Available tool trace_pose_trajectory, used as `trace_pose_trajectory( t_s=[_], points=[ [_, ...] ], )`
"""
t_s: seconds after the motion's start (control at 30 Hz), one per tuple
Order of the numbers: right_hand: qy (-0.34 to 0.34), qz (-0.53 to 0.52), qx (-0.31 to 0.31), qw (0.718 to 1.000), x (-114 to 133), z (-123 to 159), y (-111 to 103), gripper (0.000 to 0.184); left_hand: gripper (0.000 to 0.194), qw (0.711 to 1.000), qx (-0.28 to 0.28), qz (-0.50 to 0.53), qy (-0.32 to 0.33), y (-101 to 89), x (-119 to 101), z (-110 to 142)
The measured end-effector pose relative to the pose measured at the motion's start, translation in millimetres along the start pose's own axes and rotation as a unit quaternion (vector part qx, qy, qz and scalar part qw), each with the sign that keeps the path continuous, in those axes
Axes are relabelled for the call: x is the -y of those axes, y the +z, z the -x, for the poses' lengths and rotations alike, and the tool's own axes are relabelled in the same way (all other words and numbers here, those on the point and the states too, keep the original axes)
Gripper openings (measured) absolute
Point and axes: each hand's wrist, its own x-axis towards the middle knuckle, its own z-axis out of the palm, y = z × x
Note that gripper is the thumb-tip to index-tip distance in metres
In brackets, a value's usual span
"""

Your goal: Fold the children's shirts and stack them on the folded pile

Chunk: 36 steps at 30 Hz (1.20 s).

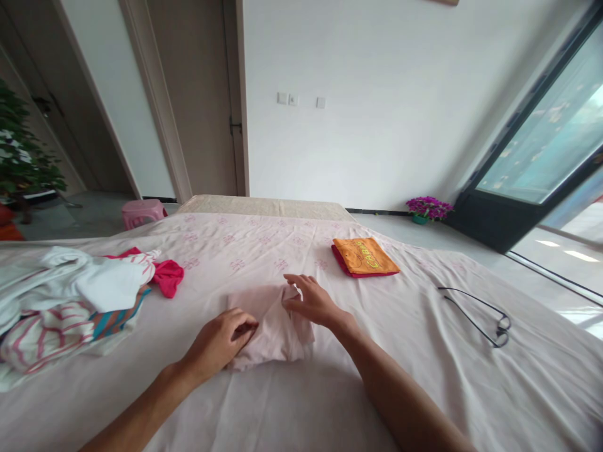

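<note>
A pale pink piece of clothing (271, 320), folded into a rough square, lies on the bed in front of me. My left hand (221, 336) is at its left edge, the fingers curled in and closed on the fabric. At the upper right corner is my right hand (311, 300), its thumb and forefinger apart, touching a raised, creased bit of the fabric. Beyond it to the right lies a folded orange garment (365, 256) with yellow lettering and a red underside.
A heap of clothes (70, 295), white, striped and red, sits on the left of the pink patterned bedsheet (226, 251). Eyeglasses (485, 317) rest on the right. Past the bed are a pink stool (142, 213), purple flowers (428, 208) and a door (198, 94).
</note>
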Motion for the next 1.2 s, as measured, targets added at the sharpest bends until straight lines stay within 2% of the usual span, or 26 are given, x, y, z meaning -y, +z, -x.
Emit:
trace_pose_trajectory(
  t_s=[0.07,0.13,0.17,0.23,0.27,0.3,0.37,0.43,0.5,0.57,0.63,0.67,0.77,0.8,0.83,0.87,0.9,0.93,0.97,1.0,1.07,1.13,1.2],
  points=[
    [0.001,-0.005,0.074,0.997,6,3,-5,0.04,0.021,1.0,0.027,-0.006,0.012,-2.1,-1,1],
    [-0.003,-0.083,0.2,0.976,10,7,-20,0.026,0.027,0.999,0.046,-0.014,0.016,-6.4,0,3],
    [-0.013,-0.138,0.278,0.95,11,8,-29,0.024,0.033,0.998,0.054,-0.019,0.015,-8.4,0,4],
    [-0.036,-0.231,0.412,0.881,12,11,-50,0.028,0.037,0.998,0.058,-0.033,0.017,-10.7,1,5],
    [-0.041,-0.256,0.448,0.856,12,12,-59,0.033,0.034,0.997,0.055,-0.041,0.021,-10.7,2,5],
    [-0.041,-0.265,0.461,0.846,13,12,-65,0.037,0.027,0.997,0.047,-0.048,0.024,-10.0,2,4],
    [-0.014,-0.243,0.437,0.866,12,12,-68,0.04,0.013,0.998,0.022,-0.053,0.019,-7.4,3,2],
    [0.011,-0.172,0.385,0.906,9,11,-59,0.035,0.013,0.999,-0.006,-0.034,-0.011,-4.8,5,-1],
    [0.005,-0.059,0.319,0.946,6,9,-44,0.029,0.016,0.998,-0.03,0.022,-0.057,-3.9,9,-3],
    [-0.025,0.056,0.252,0.966,6,10,-28,0.037,0.019,0.985,-0.055,0.13,-0.103,-6.1,13,-5],
    [-0.045,0.132,0.201,0.97,9,11,-16,0.053,0.024,0.943,-0.096,0.28,-0.151,-11.9,19,-8],
    [-0.043,0.153,0.177,0.971,12,12,-11,0.053,0.026,0.909,-0.131,0.357,-0.17,-16.0,21,-10],
    [0.01,0.198,0.072,0.978,21,13,-6,0.024,0.031,0.785,-0.266,0.53,-0.176,-29.5,30,-19],
    [0.03,0.209,0.041,0.977,24,12,-6,0.022,0.034,0.759,-0.312,0.548,-0.162,-33.0,32,-21],
    [0.045,0.217,0.027,0.975,25,12,-7,0.024,0.037,0.752,-0.355,0.536,-0.144,-35.1,34,-21],
    [0.055,0.22,0.033,0.973,27,12,-8,0.025,0.041,0.766,-0.391,0.494,-0.127,-35.6,34,-21],
    [0.057,0.216,0.057,0.973,28,12,-8,0.023,0.044,0.795,-0.42,0.424,-0.113,-34.5,34,-19],
    [0.058,0.207,0.086,0.973,28,13,-7,0.02,0.045,0.83,-0.43,0.339,-0.104,-31.8,32,-15],
    [0.06,0.198,0.109,0.972,29,13,-5,0.019,0.042,0.867,-0.413,0.259,-0.1,-27.9,29,-12],
    [0.061,0.19,0.12,0.973,31,15,-2,0.023,0.038,0.903,-0.368,0.197,-0.101,-23.1,25,-8],
    [0.063,0.178,0.104,0.977,35,17,6,0.035,0.029,0.961,-0.221,0.125,-0.106,-12.9,14,-3],
    [0.063,0.166,0.083,0.981,38,18,15,0.032,0.024,0.987,-0.101,0.072,-0.099,-4.1,2,-1],
    [0.057,0.141,0.084,0.985,40,17,24,0.02,0.024,0.994,-0.053,0.011,-0.098,1.8,-9,-2]
  ],
)
